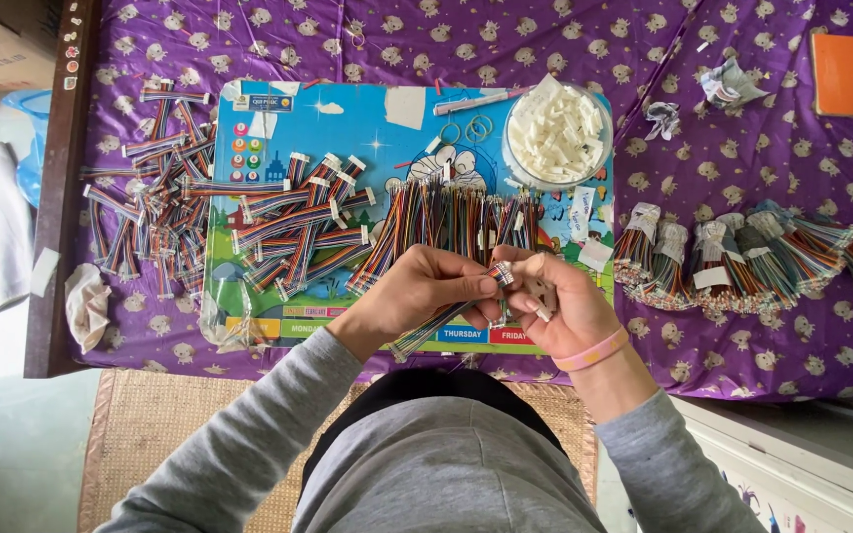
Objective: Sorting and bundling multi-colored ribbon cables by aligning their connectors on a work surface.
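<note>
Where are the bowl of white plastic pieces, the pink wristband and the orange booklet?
bowl of white plastic pieces (513,148), head view, left rim.
pink wristband (592,352), head view, middle of band.
orange booklet (851,74), head view, cover centre.

left hand (417,286) pinching, right hand (550,296) curled, fingertips meeting

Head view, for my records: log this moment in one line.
left hand: holds ribbon cable | right hand: at cable's connector end | bowl: white connectors

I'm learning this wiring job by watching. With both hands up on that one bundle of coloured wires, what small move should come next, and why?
Probably press the white connector in the right hand onto the wire ends. The left hand pinches the multicoloured bundle right at its tip, against the right fingers, and finished bundles with white connectors lie on the blue mat.
</note>
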